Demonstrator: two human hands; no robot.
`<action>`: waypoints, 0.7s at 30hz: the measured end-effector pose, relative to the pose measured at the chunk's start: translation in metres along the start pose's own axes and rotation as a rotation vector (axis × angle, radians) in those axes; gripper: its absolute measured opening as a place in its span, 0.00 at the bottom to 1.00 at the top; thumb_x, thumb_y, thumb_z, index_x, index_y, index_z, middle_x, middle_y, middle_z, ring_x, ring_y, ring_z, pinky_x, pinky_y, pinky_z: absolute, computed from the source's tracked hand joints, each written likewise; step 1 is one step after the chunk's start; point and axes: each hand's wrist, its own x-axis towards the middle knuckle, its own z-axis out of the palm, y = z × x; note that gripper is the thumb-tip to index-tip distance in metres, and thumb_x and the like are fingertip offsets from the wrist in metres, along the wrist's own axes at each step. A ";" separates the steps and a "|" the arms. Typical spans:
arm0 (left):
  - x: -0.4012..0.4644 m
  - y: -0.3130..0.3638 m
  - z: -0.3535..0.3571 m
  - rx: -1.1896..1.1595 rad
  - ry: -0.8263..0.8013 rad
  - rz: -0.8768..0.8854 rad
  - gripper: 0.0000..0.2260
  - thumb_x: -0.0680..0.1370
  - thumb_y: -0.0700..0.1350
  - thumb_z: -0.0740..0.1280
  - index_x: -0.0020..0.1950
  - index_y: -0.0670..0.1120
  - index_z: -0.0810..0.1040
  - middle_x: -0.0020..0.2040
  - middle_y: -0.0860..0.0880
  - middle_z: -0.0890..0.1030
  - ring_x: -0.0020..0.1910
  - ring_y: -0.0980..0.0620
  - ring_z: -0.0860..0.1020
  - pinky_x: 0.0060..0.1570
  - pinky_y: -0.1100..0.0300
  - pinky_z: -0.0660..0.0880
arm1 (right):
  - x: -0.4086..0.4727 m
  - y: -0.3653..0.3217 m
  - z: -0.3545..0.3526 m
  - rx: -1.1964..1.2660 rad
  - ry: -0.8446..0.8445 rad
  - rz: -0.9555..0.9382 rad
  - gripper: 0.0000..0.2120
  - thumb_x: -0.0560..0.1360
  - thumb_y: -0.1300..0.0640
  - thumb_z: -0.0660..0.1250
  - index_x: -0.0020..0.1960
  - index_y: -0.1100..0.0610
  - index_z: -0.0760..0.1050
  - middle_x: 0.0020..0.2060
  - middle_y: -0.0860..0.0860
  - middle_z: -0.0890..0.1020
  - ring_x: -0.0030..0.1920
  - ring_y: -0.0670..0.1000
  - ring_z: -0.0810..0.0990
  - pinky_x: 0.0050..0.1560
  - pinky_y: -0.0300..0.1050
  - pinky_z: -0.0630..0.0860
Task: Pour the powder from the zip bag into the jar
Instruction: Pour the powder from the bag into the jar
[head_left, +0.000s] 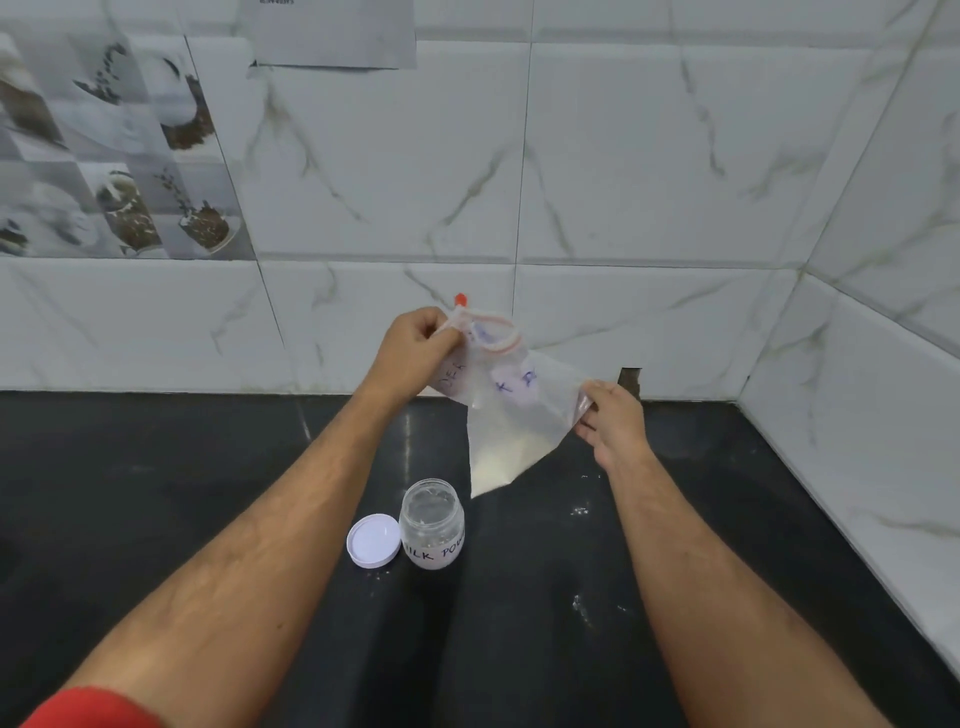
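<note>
the zip bag (511, 410) hung in the air above the black bench (156, 493), just behind and right of the jar (432, 522). the left hand (420, 349) pinched its zip end, the right hand (613, 421) pinched an opposite corner. the powder (501, 462) sat in the bag's lowest corner, away from the mouth, so pouring seemed not yet begun. the jar stood uncapped, its lid (373, 540) touching it, looking nearly empty. whether the zip was fully open was hard to tell.
</note>
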 end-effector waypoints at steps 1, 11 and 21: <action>0.003 0.010 0.006 0.034 0.017 0.003 0.14 0.73 0.45 0.67 0.31 0.46 0.67 0.30 0.51 0.68 0.31 0.54 0.66 0.33 0.58 0.64 | 0.000 0.005 -0.001 0.014 0.007 0.026 0.01 0.79 0.60 0.66 0.48 0.56 0.76 0.51 0.58 0.84 0.49 0.57 0.84 0.40 0.47 0.80; 0.019 0.088 0.042 0.234 0.232 -0.030 0.14 0.72 0.45 0.63 0.31 0.49 0.60 0.28 0.53 0.64 0.29 0.51 0.64 0.31 0.59 0.61 | -0.051 0.063 0.022 0.789 -0.142 0.216 0.47 0.69 0.23 0.58 0.70 0.60 0.73 0.59 0.60 0.83 0.61 0.63 0.81 0.68 0.58 0.72; 0.032 0.097 0.057 0.221 0.265 -0.238 0.11 0.74 0.47 0.62 0.33 0.49 0.65 0.33 0.52 0.71 0.35 0.49 0.71 0.32 0.59 0.64 | -0.078 0.058 0.079 1.309 -0.216 0.143 0.69 0.48 0.15 0.61 0.73 0.65 0.70 0.69 0.66 0.74 0.69 0.67 0.75 0.70 0.66 0.71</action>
